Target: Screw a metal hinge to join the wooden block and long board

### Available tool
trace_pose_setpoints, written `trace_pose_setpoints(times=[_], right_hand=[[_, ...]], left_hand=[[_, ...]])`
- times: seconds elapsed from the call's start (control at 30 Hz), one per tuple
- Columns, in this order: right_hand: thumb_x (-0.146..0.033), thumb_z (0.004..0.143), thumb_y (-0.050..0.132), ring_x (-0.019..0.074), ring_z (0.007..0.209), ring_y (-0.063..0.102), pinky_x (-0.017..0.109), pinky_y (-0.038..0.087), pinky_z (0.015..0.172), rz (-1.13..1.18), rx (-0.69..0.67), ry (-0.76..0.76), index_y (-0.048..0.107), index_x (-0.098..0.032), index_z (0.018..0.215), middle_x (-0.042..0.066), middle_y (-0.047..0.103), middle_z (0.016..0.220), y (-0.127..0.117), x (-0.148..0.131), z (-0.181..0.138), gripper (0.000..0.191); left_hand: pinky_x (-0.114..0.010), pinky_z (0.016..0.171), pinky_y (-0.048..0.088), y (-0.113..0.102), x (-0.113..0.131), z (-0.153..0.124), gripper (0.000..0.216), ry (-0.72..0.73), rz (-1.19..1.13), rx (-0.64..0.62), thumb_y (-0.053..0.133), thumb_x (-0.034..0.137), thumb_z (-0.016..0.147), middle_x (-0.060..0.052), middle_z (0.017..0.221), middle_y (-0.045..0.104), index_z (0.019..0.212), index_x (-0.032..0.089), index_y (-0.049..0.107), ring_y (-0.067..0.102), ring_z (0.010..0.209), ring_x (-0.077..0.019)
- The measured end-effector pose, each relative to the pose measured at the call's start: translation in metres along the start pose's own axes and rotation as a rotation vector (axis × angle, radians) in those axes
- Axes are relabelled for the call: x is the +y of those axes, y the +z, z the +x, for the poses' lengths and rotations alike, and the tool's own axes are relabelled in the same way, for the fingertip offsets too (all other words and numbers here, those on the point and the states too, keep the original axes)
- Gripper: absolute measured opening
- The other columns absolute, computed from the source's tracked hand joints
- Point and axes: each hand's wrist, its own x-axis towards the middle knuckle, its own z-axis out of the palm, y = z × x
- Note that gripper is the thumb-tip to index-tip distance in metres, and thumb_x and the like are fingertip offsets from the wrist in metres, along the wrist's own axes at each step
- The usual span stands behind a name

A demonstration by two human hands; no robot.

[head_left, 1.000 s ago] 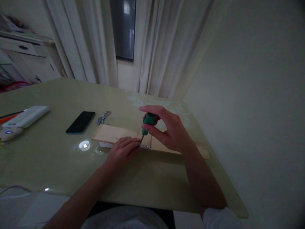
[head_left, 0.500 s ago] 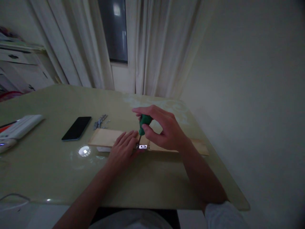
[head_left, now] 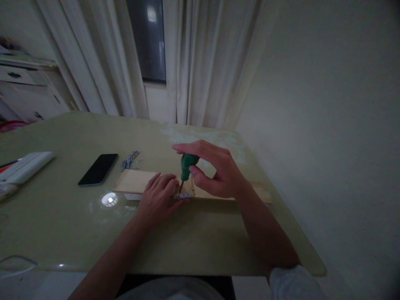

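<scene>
My right hand [head_left: 215, 168] grips a screwdriver [head_left: 188, 163] by its green handle, with the index finger reaching over the top. Its shaft tilts down to a small metal hinge [head_left: 184, 196] at the front edge of a pale wooden board [head_left: 134, 181]. My left hand [head_left: 161, 196] is closed on this board, fingers bent over its top and thumb along the front edge beside the hinge. A second wooden board [head_left: 262, 192] extends to the right, partly hidden behind my right hand and forearm; a seam shows between the two.
Several metal hinges [head_left: 129, 159] and small screws [head_left: 139, 161] lie behind the left board. A black phone [head_left: 98, 169] lies further left, near a long white object [head_left: 29, 166]. Under the left board is a white piece [head_left: 133, 197]. A wall [head_left: 328, 146] borders the table's right side.
The hinge has tipped, so its bright face shows less. My left fingers are more bent, and the screwdriver's handle sits slightly lower and further left in view.
</scene>
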Motion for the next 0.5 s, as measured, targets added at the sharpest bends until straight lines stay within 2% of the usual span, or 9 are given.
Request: trace_pose_setpoints(times=[0.17, 0.27, 0.4, 0.5], right_hand=[[-0.016, 0.1, 0.054, 0.0171, 0.112, 0.069, 0.034, 0.059, 0.095, 0.01, 0.012, 0.02, 0.054, -0.03, 0.151, 0.004, 0.071, 0.131, 0.001, -0.002, -0.001, 0.053], [-0.025, 0.102, 0.064, 0.0167, 0.106, 0.07, 0.032, 0.06, 0.09, -0.015, 0.052, -0.001, 0.061, -0.029, 0.144, 0.003, 0.073, 0.12, 0.007, 0.002, 0.0, 0.042], [-0.036, 0.097, 0.075, 0.0162, 0.092, 0.067, 0.031, 0.06, 0.086, -0.074, 0.147, -0.07, 0.069, -0.027, 0.133, 0.003, 0.071, 0.101, 0.014, 0.009, 0.0, 0.037], [-0.033, 0.099, 0.072, 0.0169, 0.094, 0.067, 0.033, 0.06, 0.087, -0.081, 0.145, -0.113, 0.067, -0.026, 0.137, 0.004, 0.072, 0.103, 0.015, 0.009, 0.0, 0.039]], left_hand=[[-0.059, 0.121, 0.043, -0.001, 0.004, -0.008, 0.028, 0.018, -0.05, 0.071, 0.07, 0.043, 0.097, -0.013, 0.139, 0.069, 0.119, 0.025, 0.068, 0.062, 0.134, -0.0338], [-0.052, 0.121, 0.046, 0.002, 0.004, -0.011, 0.018, 0.064, -0.103, 0.098, 0.067, 0.033, 0.1, -0.008, 0.126, 0.077, 0.116, 0.026, 0.071, 0.071, 0.123, -0.027], [-0.048, 0.116, 0.053, 0.006, 0.004, -0.011, 0.012, 0.085, -0.155, 0.137, 0.067, 0.033, 0.101, -0.005, 0.116, 0.08, 0.108, 0.026, 0.074, 0.076, 0.112, -0.0238], [-0.046, 0.11, 0.058, 0.008, 0.007, -0.01, 0.013, 0.062, -0.176, 0.181, 0.063, 0.03, 0.104, -0.005, 0.112, 0.082, 0.105, 0.026, 0.075, 0.077, 0.11, -0.0233]])
